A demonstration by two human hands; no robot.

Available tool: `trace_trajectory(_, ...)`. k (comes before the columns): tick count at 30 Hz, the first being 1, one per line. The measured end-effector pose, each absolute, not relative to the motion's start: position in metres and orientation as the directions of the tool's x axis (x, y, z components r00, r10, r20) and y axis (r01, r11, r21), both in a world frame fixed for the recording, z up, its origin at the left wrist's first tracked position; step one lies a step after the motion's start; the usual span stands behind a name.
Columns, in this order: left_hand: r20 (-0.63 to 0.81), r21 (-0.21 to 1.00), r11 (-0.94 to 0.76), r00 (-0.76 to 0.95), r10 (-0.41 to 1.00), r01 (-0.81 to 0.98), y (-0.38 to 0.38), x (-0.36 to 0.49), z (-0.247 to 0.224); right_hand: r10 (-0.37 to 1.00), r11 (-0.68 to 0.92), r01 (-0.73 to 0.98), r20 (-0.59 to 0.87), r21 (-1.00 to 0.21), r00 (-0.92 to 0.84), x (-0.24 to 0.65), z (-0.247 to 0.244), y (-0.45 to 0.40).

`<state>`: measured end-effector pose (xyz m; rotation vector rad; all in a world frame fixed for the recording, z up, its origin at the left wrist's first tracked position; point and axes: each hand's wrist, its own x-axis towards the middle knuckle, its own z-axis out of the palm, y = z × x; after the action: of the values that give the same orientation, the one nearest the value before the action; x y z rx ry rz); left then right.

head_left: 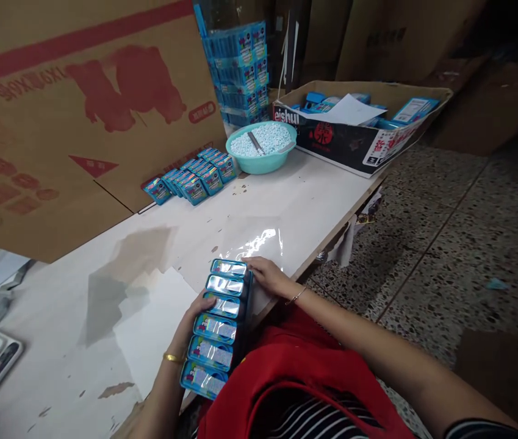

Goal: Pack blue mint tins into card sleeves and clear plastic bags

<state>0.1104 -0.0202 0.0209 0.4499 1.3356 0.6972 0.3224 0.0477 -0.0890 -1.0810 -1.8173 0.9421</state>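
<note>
Worktop [304, 201], pale and scuffed, carries everything here, with a large printed cardboard box [57, 122] upright along its far edge. At its far right corner sits an open black-and-white carton [345, 137], filled with blue packages and a loose white paper. Left of that, behind the basin, rises a stack of blue packs [240, 73]. The turquoise basin [263, 163] of small pale pieces stands between stack and carton. A row of six blue tins [214, 328] is at the near edge; the left hand [196, 312] grips its left side, thumb over one tin. The right hand [265, 272] touches its far end, fingers bent; I cannot tell whether it grips. Smallest, a dark-handled tool [255, 142] lies on the pale pieces.
</note>
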Motion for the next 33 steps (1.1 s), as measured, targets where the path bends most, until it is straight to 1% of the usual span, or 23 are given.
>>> trace_trajectory(3, -0.703, 0.688, 0.711, 0.108, 0.703, -0.145, -0.015, 0.12, 0.02, 0.964, 0.23, 0.171, 0.2, -0.958, -0.173, 0.321, -0.084, 0.051)
trace_trajectory(6, -0.662, 0.728, 0.675, 0.132, 0.738, -0.123, -0.01, 0.127, 0.022, 0.99, 0.131, 0.05, 0.128, -0.99, -0.065, 0.319, -0.083, 0.057)
trace_trajectory(8, -0.609, 0.773, 0.625, 0.154, 0.778, -0.103, -0.005, 0.132, 0.023, 0.994, 0.086, 0.002, 0.086, -0.996, -0.067, 0.318, -0.082, 0.061)
trace_trajectory(11, -0.549, 0.823, 0.566, 0.184, 0.815, -0.055, 0.006, 0.138, 0.02, 0.993, 0.038, -0.022, 0.04, -0.999, -0.114, 0.321, -0.079, 0.067)
trace_trajectory(13, -0.544, 0.829, 0.558, 0.186, 0.819, -0.033, 0.014, 0.14, 0.015, 0.99, 0.048, -0.023, 0.05, -0.999, -0.128, 0.326, -0.073, 0.072)
trace_trajectory(16, -0.567, 0.811, 0.583, 0.173, 0.805, -0.051, 0.023, 0.143, 0.009, 0.983, 0.117, -0.016, 0.118, -0.993, -0.141, 0.335, -0.063, 0.079)
trace_trajectory(18, -0.561, 0.815, 0.574, 0.14, 0.816, -0.076, 0.027, 0.145, 0.007, 0.975, 0.149, -0.015, 0.15, -0.989, -0.163, 0.34, -0.059, 0.085)
trace_trajectory(20, -0.532, 0.84, 0.539, 0.097, 0.841, -0.069, 0.031, 0.148, 0.007, 0.97, 0.149, -0.011, 0.148, -0.989, -0.193, 0.344, -0.057, 0.09)
trace_trajectory(22, -0.504, 0.861, 0.507, 0.067, 0.861, -0.038, 0.034, 0.15, 0.007, 0.969, 0.145, 0.032, 0.135, -0.989, -0.209, 0.347, -0.057, 0.093)
trace_trajectory(24, -0.482, 0.876, 0.482, 0.037, 0.875, 0.021, 0.036, 0.149, 0.007, 0.966, 0.157, 0.11, 0.129, -0.981, -0.223, 0.348, -0.057, 0.095)
trace_trajectory(25, -0.455, 0.888, 0.453, 0.011, 0.89, 0.076, 0.038, 0.147, 0.007, 0.962, 0.177, 0.152, 0.139, -0.972, -0.236, 0.348, -0.057, 0.096)
trace_trajectory(27, -0.357, 0.902, 0.355, -0.035, 0.933, 0.245, 0.042, 0.139, 0.007, 0.948, 0.237, 0.226, 0.175, -0.945, -0.267, 0.347, -0.056, 0.097)
trace_trajectory(28, -0.307, 0.895, 0.298, -0.027, 0.951, 0.333, 0.045, 0.134, 0.006, 0.942, 0.268, 0.267, 0.194, -0.926, -0.274, 0.347, -0.055, 0.096)
trace_trajectory(30, -0.209, 0.877, 0.176, 0.026, 0.977, 0.447, 0.053, 0.125, 0.003, 0.934, 0.325, 0.375, 0.233, -0.868, -0.27, 0.347, -0.055, 0.093)
trace_trajectory(32, -0.087, 0.851, 0.017, 0.109, 0.99, 0.526, 0.065, 0.119, -0.001, 0.926, 0.372, 0.507, 0.271, -0.777, -0.264, 0.35, -0.056, 0.085)
trace_trajectory(33, -0.013, 0.812, -0.086, 0.165, 0.986, 0.578, 0.073, 0.118, -0.003, 0.921, 0.389, 0.576, 0.289, -0.718, -0.262, 0.352, -0.057, 0.08)
